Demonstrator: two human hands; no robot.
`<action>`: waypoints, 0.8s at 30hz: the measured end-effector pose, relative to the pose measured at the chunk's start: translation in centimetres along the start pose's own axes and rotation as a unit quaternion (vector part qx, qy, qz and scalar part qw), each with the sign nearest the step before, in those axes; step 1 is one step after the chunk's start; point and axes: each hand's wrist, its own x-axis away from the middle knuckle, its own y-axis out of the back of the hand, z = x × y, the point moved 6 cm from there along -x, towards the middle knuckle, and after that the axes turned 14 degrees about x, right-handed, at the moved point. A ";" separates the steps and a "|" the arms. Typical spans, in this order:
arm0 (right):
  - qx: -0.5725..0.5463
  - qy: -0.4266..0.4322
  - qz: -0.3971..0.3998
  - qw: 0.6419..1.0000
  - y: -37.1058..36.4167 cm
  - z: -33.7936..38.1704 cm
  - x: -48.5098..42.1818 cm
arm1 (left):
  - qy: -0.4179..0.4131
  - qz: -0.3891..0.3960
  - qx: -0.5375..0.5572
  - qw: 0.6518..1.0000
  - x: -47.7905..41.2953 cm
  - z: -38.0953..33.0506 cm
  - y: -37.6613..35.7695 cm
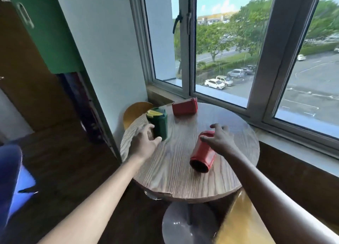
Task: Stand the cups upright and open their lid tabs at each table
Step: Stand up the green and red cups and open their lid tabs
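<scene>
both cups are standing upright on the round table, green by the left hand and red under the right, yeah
No: only the green cup stands upright. The red cup lies on its side under the right hand, as the head view shows.

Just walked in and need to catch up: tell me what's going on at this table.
A person works at the round wooden table by the window. The left hand curls its fingers round the upright green cup. The right hand grips the far end of the red cup, which lies on its side, base toward the camera. A red box stands near the far edge.
</scene>
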 end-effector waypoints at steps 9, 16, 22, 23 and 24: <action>0.078 -0.105 0.012 0.991 -3.2 -0.1 -4.6 | -0.021 -0.006 0.017 1.000 -11.5 1.3 -1.3; 0.067 -0.201 -0.032 0.977 -4.3 -0.4 -3.8 | -0.059 0.130 -0.009 0.990 -15.5 2.0 -3.6; 0.030 -0.266 -0.073 0.961 -5.2 -0.3 -1.9 | -0.059 0.229 -0.055 0.970 -16.8 1.7 -3.6; 0.020 -0.272 -0.077 0.959 -5.3 -0.2 -1.7 | -0.064 0.234 -0.052 0.969 -16.8 1.5 -3.6; 0.009 -0.278 -0.082 0.957 -5.4 -0.2 -1.7 | -0.072 0.236 -0.045 0.968 -16.7 1.4 -3.7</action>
